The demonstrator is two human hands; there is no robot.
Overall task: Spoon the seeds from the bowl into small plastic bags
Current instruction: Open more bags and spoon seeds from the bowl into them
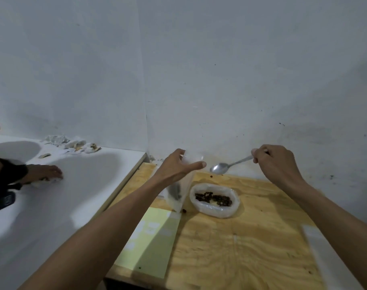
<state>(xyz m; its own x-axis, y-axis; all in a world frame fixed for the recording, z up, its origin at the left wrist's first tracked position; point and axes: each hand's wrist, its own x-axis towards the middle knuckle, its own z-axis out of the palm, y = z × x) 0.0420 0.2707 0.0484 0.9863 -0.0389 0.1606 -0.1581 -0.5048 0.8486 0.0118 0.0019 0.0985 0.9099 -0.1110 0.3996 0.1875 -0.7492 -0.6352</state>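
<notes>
Nearest, left hand (179,167) pinches the plastic bag (178,191) open; right hand (275,162) grips the empty spoon (220,168). Slack bag mouth could spill seeds (214,199).

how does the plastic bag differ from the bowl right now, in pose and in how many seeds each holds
The plastic bag stands upright, held at its top by the left hand; the bowl sits low and flat on the wooden table, untouched. The bag shows only a small dark clump of seeds low inside; the bowl holds a wider spread of seeds. Both look pale and translucent.
</notes>
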